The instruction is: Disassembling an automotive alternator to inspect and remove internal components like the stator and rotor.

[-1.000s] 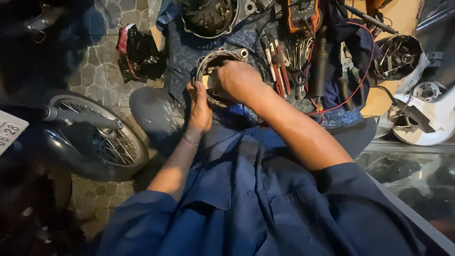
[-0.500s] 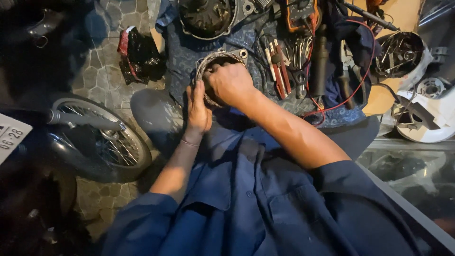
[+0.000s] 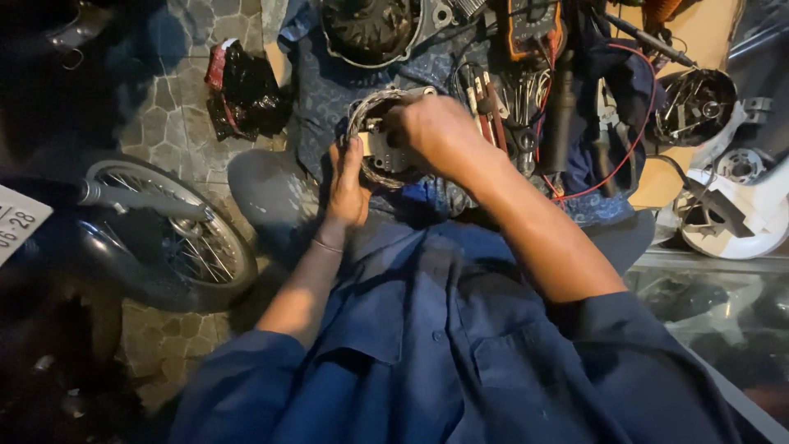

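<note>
Holding the round stator coil (image 3: 380, 140) at 12 o'clock above the knees, the left hand (image 3: 347, 185) stays clamped on its lower edge; the right hand (image 3: 436, 131) has moved across its right side, fingers closed there, beside the screwdrivers (image 3: 483, 103).

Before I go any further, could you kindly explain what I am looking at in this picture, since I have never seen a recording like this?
There is no machine here: a camera on a person's head looks down at their own arms in blue sleeves. The left hand steadies a round metal ring wound with wire coils, while the right hand rests over its top edge. Beyond it on a blue cloth lie screwdrivers, a meter with a red wire, and a dark round engine cover. A spoked motorcycle wheel stands at the left on the stone floor.
</note>
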